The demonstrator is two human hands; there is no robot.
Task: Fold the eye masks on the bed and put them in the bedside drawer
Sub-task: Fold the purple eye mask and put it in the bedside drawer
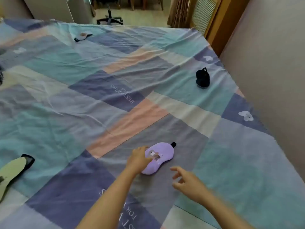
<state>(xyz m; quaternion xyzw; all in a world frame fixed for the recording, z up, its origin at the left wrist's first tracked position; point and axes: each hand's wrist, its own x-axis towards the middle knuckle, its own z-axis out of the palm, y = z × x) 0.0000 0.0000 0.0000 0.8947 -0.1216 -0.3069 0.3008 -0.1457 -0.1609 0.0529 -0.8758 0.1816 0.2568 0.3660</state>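
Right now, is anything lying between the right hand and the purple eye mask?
Nothing visible. Only bare bedsheet separates the open right hand from the purple eye mask. The left hand already rests on the mask's far-left edge, not in the path.

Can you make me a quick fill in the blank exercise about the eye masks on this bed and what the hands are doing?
1. The left hand rests on the ____ eye mask.
2. The black eye mask lies on the bed near its ____ edge.
3. The right hand holds ____.

Missing words: purple; right; nothing
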